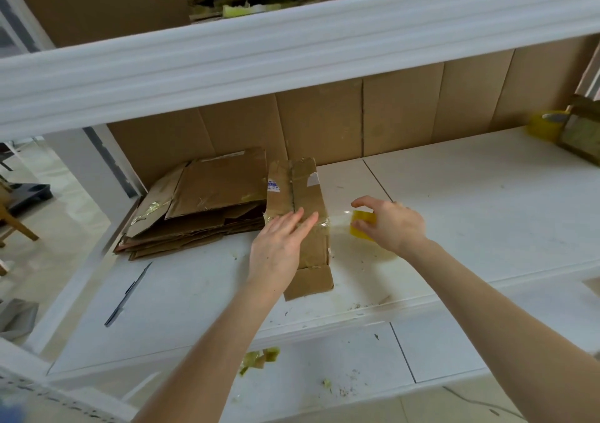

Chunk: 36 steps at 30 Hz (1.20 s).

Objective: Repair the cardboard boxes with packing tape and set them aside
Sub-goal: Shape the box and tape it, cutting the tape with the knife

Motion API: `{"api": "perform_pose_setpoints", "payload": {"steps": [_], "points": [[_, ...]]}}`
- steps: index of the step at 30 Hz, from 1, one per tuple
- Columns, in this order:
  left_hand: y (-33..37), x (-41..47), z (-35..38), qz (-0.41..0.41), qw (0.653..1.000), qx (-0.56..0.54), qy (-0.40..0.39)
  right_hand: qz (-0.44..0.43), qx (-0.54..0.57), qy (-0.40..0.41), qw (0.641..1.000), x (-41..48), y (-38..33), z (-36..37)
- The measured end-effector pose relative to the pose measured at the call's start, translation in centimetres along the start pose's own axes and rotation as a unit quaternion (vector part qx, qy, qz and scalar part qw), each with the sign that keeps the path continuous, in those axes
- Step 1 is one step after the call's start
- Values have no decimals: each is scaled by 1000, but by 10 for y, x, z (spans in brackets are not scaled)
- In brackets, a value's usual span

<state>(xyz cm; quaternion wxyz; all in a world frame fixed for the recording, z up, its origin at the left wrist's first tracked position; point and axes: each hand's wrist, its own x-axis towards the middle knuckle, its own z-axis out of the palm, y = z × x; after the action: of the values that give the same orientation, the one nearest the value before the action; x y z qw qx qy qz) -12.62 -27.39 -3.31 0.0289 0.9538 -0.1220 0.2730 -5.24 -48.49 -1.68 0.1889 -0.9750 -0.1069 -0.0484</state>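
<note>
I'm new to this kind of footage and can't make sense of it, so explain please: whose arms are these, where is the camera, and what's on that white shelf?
No machine here: a person works with bare hands, and the one picture comes from a camera worn on their head, looking forward and down. The left hand presses flat on a cardboard box lying on a white shelf. The right hand grips a yellow tape roll, with clear tape stretched from it to the box. Left of the box lie a stack of flattened cardboard and a dark slim tool.
</note>
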Motion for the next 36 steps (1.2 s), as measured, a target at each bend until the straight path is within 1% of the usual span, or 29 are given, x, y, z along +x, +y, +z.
{"api": "perform_pose_setpoints", "payload": {"steps": [2,4,7,10,13,15,18,21,23,25,26,28,30,32,34,36], "points": [[-2,1,1,-25,999,-22,-18,16,21,9,1000,-2,-5,1],[-6,2,1,-51,997,-60,-18,25,47,13,999,-3,-10,2],[-9,-3,-7,-61,992,-111,15,37,60,21,997,-6,-16,5],[-21,-19,-15,-121,981,-144,47,55,59,26,996,-7,-17,8],[-55,-48,-16,-209,971,-113,37,54,63,35,996,-7,-20,15],[-85,-71,-19,-276,957,-85,20,50,75,52,995,-7,-24,19],[-135,-103,-24,-384,922,-25,-28,48,81,63,994,-4,-29,22],[-177,-130,-28,-445,890,29,-91,43,70,66,994,-2,-31,23],[-198,-141,-28,-477,868,43,-131,47,69,71,994,-1,-33,24],[-213,-151,-26,-496,851,51,-165,51,68,72,994,0,-35,24],[-219,-155,-24,-497,848,58,-173,53,69,68,994,0,-36,25],[-227,-160,-20,-485,855,72,-170,56,74,56,994,-1,-36,25],[-228,-159,-16,-480,862,63,-152,56,77,51,994,-1,-37,24],[-214,-151,-15,-490,863,22,-116,61,90,54,993,-1,-36,21],[-185,-138,-19,-484,873,-17,-58,67,101,55,991,-2,-34,18],[-140,-121,-29,-431,900,-69,19,71,114,55,989,-3,-31,17]]}}
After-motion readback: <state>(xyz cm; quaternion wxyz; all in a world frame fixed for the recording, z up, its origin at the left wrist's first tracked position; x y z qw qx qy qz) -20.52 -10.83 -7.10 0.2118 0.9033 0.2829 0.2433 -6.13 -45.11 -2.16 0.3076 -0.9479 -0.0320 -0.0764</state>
